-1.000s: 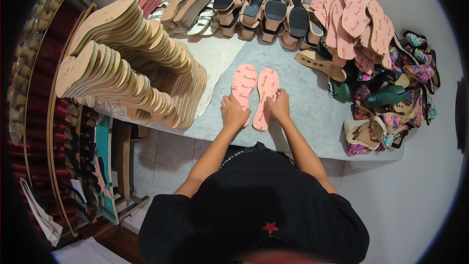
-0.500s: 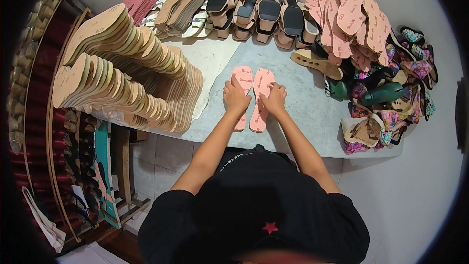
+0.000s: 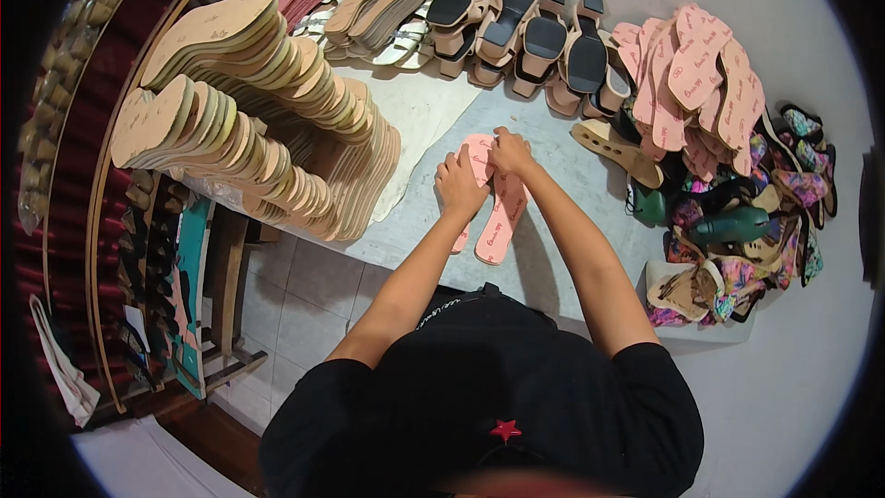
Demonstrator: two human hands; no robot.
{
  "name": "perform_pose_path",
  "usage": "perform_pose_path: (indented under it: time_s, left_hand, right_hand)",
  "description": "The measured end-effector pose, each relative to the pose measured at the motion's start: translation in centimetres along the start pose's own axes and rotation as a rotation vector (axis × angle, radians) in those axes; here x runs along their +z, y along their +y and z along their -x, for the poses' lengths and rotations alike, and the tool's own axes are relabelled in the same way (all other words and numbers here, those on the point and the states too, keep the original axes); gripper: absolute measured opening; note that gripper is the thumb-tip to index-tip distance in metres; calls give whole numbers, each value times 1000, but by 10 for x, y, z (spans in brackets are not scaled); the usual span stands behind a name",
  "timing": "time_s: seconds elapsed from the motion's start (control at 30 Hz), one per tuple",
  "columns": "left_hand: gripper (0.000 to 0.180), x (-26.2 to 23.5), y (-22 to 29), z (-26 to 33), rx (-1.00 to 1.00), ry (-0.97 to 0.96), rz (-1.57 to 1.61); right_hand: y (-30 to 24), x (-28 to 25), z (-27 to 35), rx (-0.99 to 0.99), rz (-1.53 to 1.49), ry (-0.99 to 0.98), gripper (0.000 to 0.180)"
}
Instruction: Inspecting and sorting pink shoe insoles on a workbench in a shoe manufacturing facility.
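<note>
Two pink printed insoles lie side by side on the table before me. My left hand [image 3: 461, 186] covers the middle of the left insole [image 3: 478, 149], its fingers bent over the surface and edge. Across the upper end of the right insole [image 3: 501, 226] reaches my right hand [image 3: 511, 151], fingers curled and pressed together near the tops of both insoles. Whatever is between those fingertips is too small or hidden to make out. The lower part of the right insole shows below my hands.
Tall rows of beige wedge soles [image 3: 355, 161] stand at the left. Along the back sit upturned heeled sandals [image 3: 544, 40] and white-strapped sandals [image 3: 406, 41]. At the right are a heap of pink insoles [image 3: 701, 65], colourful sandals [image 3: 798, 184] and a green shoe form [image 3: 733, 224].
My right hand has moved from the right insole's outer edge up and left to the insoles' upper ends. My left hand stays on the left insole. The view has shifted slightly.
</note>
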State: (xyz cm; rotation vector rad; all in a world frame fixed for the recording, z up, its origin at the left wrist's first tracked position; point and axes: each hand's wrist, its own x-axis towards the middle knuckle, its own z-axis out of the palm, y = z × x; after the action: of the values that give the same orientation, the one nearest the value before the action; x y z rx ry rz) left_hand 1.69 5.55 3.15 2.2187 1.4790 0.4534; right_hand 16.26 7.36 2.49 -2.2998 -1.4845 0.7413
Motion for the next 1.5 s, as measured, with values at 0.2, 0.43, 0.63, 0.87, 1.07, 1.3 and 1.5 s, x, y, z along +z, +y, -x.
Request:
perform_pose_path:
  time_s: [0.2, 0.43, 0.63, 0.87, 1.07, 1.3, 1.5]
  left_hand:
    - [82, 3, -1, -6, -8, 42, 51]
    - [88, -2, -3, -3, 1, 10, 68]
    - [106, -31, 3, 37, -234, -226, -131]
    - [94, -29, -3, 53, -179, -196, -136]
    - [90, -21, -6, 58, -153, -152, -162]
    - [91, -29, -20, 61, -131, -120, -140]
    - [86, -39, -29, 63, -144, -131, -148]
  right_hand:
    - [9, 5, -20, -77, -126, 1, 44]
    - [6, 13, -21, -178, -123, -8, 46]
    - [9, 12, -23, -206, -180, -37, 48]
    - [-1, 13, -15, -277, -140, 16, 53]
    - [0, 18, -14, -271, -161, 44, 55]
    - [-8, 27, -14, -265, -238, 46, 57]
    - [-13, 19, -4, -205, -354, -53, 55]
